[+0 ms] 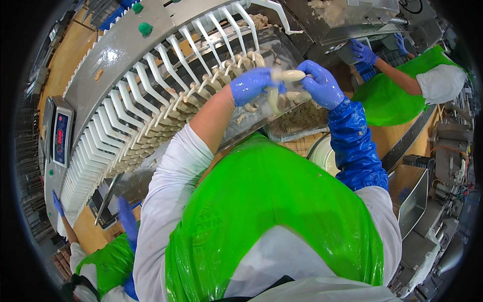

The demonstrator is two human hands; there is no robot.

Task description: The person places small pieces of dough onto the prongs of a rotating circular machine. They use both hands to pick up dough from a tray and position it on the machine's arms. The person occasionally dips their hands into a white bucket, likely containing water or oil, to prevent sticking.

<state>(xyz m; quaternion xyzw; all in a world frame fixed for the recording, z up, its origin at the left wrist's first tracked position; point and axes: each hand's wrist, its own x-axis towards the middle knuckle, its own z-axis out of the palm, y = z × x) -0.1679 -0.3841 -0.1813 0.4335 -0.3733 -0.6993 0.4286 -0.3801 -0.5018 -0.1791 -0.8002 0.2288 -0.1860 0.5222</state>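
Note:
My left hand [250,84] in a blue glove grips one end of a pale raw sausage link [288,75]. My right hand [322,85], also blue-gloved with a blue sleeve cover, holds the other end of it. More links dangle below between my hands. Both hands are raised beside a long curved rack of white hooks [151,100], where several pale sausage links [211,83] hang in a row. A green plastic apron [261,201] covers my chest.
A steel tray [297,121] of minced meat lies under my hands. A scale with a display [60,133] stands at left. One person in a green apron [402,85] works at upper right, another [108,261] at lower left. A steel tub [410,196] sits at right.

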